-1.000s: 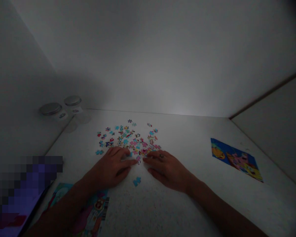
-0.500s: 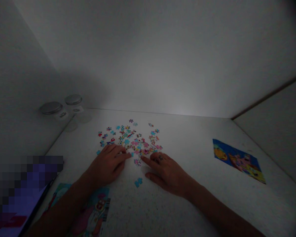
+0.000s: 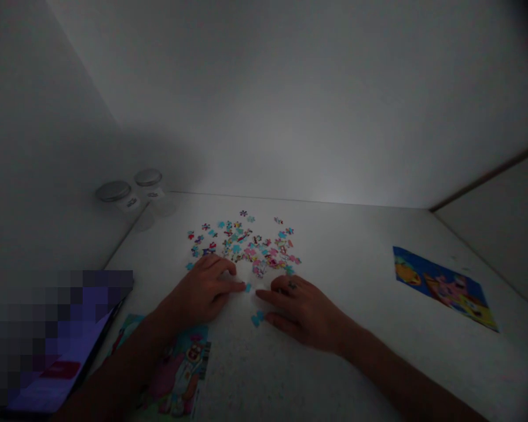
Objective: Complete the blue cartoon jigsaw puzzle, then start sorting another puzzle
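Note:
My left hand [image 3: 206, 290] rests on the tabletop with its index finger stretched out. That fingertip touches a small light blue jigsaw piece [image 3: 247, 288]; the other fingers are bent. Opposite it, my right hand [image 3: 305, 310] has its index finger and thumb apart, holding nothing. Its thumb tip is at the edge of a light blue jigsaw cluster [image 3: 256, 320], apparently two joined pieces. Beyond both hands spreads a loose pile of jigsaw pieces [image 3: 236, 248] in blue, pink, red and other colours. A pinkish jigsaw piece [image 3: 259, 269] lies at the near edge of this pile.
A cartoon picture card [image 3: 444, 287] lies to the right. Two lidded clear jars [image 3: 129, 202] stand at the back left. Under my left forearm is a colourful printed sheet [image 3: 189, 363], beside a lit, pixelated screen [image 3: 70, 346]. White walls [image 3: 290, 117] enclose the table.
The view has shifted slightly. My left index finger has drawn the small blue piece nearer. The pinkish piece has moved away into the pile, and my right hand has come closer to the blue cluster.

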Tool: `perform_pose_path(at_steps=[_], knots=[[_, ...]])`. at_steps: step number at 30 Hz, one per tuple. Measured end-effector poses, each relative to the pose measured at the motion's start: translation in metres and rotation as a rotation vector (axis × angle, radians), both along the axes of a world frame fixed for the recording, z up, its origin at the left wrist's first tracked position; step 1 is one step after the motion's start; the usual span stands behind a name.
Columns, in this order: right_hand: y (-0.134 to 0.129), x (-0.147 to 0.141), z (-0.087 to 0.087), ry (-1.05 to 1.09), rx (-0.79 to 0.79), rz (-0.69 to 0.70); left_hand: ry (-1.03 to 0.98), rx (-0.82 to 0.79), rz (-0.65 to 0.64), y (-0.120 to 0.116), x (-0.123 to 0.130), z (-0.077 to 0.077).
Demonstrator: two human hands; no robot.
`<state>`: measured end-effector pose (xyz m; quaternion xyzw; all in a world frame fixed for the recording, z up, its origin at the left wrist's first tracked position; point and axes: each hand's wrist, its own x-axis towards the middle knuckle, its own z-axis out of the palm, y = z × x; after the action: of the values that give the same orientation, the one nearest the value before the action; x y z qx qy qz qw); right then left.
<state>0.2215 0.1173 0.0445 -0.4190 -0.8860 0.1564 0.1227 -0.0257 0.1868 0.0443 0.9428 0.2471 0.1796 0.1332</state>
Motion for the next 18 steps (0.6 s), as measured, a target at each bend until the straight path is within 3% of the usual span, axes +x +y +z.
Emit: perform_pose_path(at_steps=[4, 11, 15, 18], knots=[[-0.007, -0.01, 0.001, 0.016, -0.046, 0.026, -0.058, 0.001, -0.022, -0.001, -0.002, 0.0], [-0.008, -0.014, -0.006, 0.076, -0.019, -0.012, -0.174, 0.216, 0.297, 0.02, -0.029, 0.001], [-0.008, -0.015, -0.009, 0.064, 0.028, 0.024, -0.184, 0.212, 0.318, 0.019, -0.035, 0.011], [-0.008, -0.015, -0.01, 0.059, 0.047, 0.061, -0.212, 0.186, 0.33, 0.013, -0.035, 0.028]])
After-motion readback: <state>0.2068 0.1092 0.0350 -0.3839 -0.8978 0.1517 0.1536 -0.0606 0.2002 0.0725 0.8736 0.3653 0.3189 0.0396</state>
